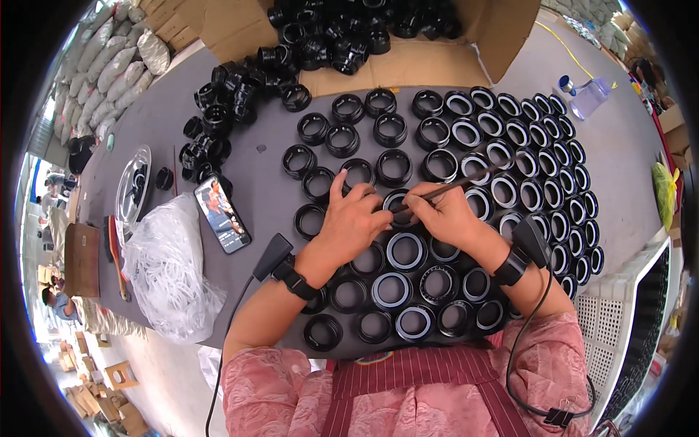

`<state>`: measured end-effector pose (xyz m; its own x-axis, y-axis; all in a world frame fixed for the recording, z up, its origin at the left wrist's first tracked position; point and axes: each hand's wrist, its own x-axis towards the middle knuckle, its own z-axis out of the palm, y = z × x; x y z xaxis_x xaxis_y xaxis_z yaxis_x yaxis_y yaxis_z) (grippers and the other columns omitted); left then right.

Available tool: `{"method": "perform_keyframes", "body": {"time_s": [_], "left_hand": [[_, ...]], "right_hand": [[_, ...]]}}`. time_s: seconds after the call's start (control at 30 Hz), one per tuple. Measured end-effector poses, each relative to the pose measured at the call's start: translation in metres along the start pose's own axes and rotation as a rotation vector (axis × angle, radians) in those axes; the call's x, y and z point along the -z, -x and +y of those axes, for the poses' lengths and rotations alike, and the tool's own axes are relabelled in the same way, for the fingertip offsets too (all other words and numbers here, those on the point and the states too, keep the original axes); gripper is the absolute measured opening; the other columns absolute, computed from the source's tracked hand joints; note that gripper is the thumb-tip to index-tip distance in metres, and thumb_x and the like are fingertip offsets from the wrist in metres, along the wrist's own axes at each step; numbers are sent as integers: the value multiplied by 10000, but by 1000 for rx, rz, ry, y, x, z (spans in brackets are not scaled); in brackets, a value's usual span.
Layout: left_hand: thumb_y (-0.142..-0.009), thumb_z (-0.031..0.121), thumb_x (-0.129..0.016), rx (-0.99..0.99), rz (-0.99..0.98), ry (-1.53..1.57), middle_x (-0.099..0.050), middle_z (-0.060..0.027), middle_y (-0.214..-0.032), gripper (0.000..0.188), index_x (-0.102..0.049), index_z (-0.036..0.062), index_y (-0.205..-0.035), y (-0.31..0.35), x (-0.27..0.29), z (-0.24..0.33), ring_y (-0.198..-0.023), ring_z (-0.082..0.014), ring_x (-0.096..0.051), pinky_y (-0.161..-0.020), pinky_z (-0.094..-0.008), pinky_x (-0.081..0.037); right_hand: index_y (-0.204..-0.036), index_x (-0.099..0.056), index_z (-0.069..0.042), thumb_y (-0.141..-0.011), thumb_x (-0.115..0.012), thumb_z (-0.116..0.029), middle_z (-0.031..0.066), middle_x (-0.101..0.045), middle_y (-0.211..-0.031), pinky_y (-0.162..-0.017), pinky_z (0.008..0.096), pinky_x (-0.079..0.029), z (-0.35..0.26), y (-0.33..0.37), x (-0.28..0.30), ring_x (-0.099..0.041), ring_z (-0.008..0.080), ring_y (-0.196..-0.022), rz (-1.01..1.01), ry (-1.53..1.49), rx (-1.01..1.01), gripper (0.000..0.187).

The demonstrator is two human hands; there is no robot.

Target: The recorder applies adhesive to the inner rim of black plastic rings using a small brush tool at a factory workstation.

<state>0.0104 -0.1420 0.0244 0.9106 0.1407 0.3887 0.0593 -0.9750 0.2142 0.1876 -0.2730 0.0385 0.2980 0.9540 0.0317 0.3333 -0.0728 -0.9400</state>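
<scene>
My right hand (pixel 449 215) is closed in a pen-like grip around a thin dark stick (pixel 473 178). The stick's lower end reaches the rim of a black ring (pixel 397 198) between my hands; its other end points up to the right. My left hand (pixel 351 222) has its thumb and fingertips at the left side of that same ring, and its index finger extends toward another black ring (pixel 358 173). Around my hands, black rings stand in rows; some have a pale inner band, such as the ring (pixel 406 251) below my hands. My palms hide part of several rings.
A cardboard box (pixel 393 79) spills piled black rings (pixel 233 95) at the back. At left lie a phone (pixel 220 213), a plastic bag with white strips (pixel 171 269), a metal tray (pixel 135 182) and red-handled scissors (pixel 116 255). A clear bottle (pixel 590 98) and white crate (pixel 604 320) are at right.
</scene>
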Motion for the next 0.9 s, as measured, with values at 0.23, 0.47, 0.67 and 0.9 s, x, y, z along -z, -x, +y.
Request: {"method": "perform_keyframes", "body": {"time_s": [0.23, 0.47, 0.67, 0.9], "left_hand": [[-933, 210, -547, 151, -45, 111, -639, -77, -855, 165, -663, 99, -898, -16, 12, -3, -1026, -255, -564, -1086, -588, -239], [-912, 201, -556, 233, -117, -15, -668, -103, -785, 182, -697, 89, -891, -42, -2, -14, -906, -280, -606, -1020, -551, -317], [-799, 220, -658, 218, -78, -334, -711, -82, -802, 196, -774, 167, -948, -40, -16, -19, -926, -264, -625, -996, -492, -349], [-766, 232, -706, 249, 34, -321, -684, -65, -858, 168, -725, 134, -901, -50, -20, -5, -979, -258, -586, -1019, -520, -332]], "right_hand": [[-993, -649, 19, -998, -550, -185, 67, -679, -816, -573, 224, -473, -12, 25, 44, -587, 83, -641, 364, -347, 77, 227], [-961, -664, 14, -996, -543, -192, 71, -700, -780, -527, 211, -443, -7, 46, 53, -572, 71, -577, 410, -375, -40, 241], [-969, -669, 6, -982, -573, -199, 64, -702, -789, -541, 219, -453, -1, 39, 48, -582, 77, -596, 394, -335, -30, 226], [-1014, -645, 16, -983, -571, -135, 60, -680, -825, -558, 203, -440, 20, 48, 60, -551, 60, -624, 342, -240, 63, 171]]}}
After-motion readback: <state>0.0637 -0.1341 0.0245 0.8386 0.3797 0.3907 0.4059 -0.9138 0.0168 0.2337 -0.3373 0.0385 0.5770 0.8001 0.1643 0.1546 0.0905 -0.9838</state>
